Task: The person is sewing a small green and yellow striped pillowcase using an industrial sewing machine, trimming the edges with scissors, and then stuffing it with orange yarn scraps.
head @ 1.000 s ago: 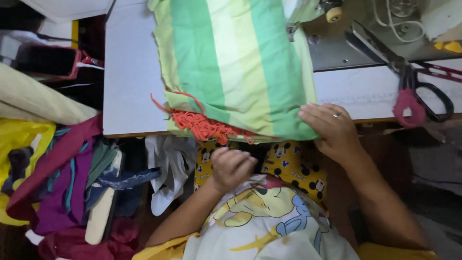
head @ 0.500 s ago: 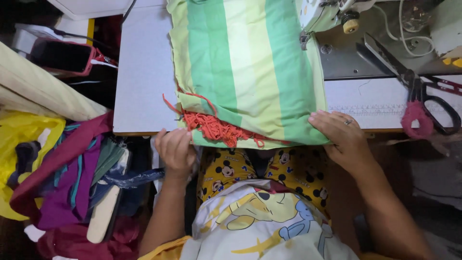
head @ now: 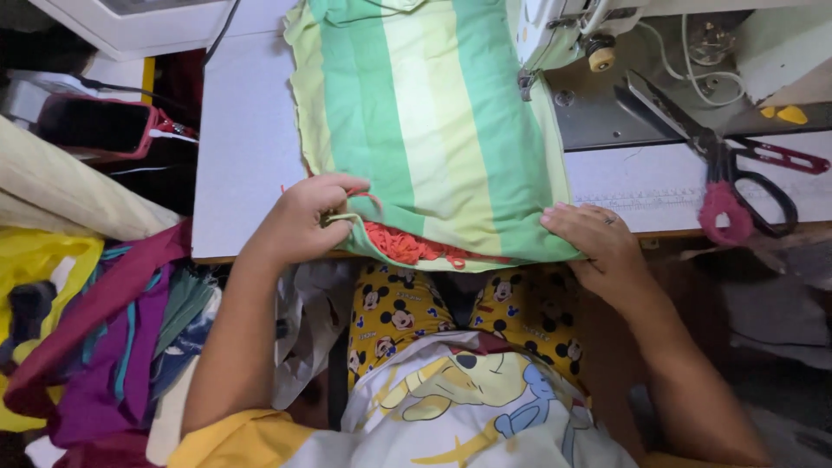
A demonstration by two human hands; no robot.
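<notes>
**Two hands square up striped cloth at the sewing table**

At far left, one heap of purple and yellow fabric [head: 78,347] sits beside the white table [head: 243,147]. The left hand [head: 299,221] pinches the near left corner of the green-striped cloth [head: 425,130], fingers closed on its hem, seemingly to keep the edge taut over one orange frayed trim [head: 407,245] (tucked underneath). The right hand [head: 598,243] lies flat and open on the near right corner, pinning it. The cloth runs up to one sewing machine [head: 572,35]. One pair of scissors [head: 719,165] rests at right, within reach.
</notes>
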